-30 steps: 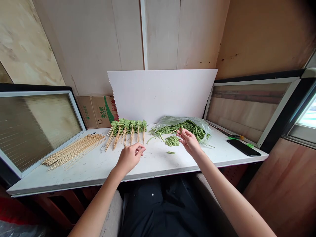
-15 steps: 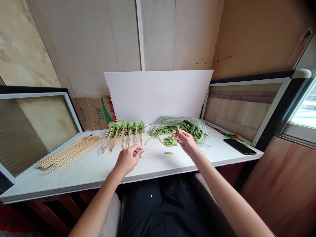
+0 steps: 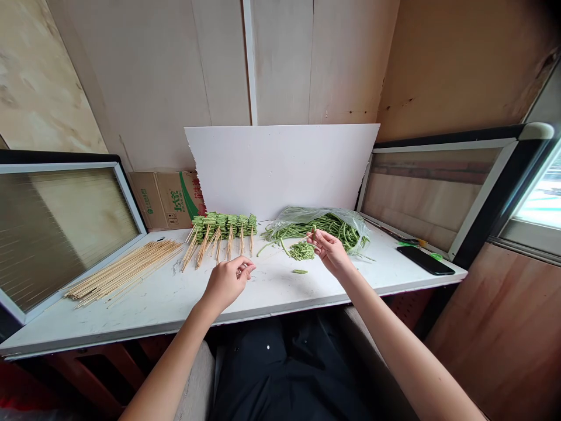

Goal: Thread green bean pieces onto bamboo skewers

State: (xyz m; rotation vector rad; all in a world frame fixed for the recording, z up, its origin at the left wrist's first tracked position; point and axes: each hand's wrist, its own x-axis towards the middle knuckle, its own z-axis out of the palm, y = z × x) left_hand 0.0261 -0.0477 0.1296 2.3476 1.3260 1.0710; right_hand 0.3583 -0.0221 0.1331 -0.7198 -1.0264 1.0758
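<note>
In the head view, a white tabletop (image 3: pixel 272 295) with dark scuffs and specks runs across a narrow corner. Pale panelled walls (image 3: pixel 149 70) rise behind it, turning browner at the right, with a window (image 3: pixel 543 196) at the far right edge. A white board (image 3: pixel 284 169) with ragged sides leans at the back, beside a cardboard box (image 3: pixel 169 202). Framed translucent panels stand at both ends.

On the surface, bare skewers (image 3: pixel 127 269) lie fanned at the left, then a row of loaded skewers (image 3: pixel 225 224) with green pieces on their far ends. Right of these sit a heap of cut green pieces (image 3: pixel 301 251), a clear bag of long green beans (image 3: pixel 333 225) and a black phone (image 3: pixel 425 260). One loose piece (image 3: pixel 300 271) lies in front of the heap.

The right hand (image 3: pixel 328 251) pinches a short bean piece (image 3: pixel 314 229) between thumb and fingertips, above the table near the heap. The left hand (image 3: pixel 230 280) is loosely curled, fingertips close to the thumb; whether it grips anything cannot be told.
</note>
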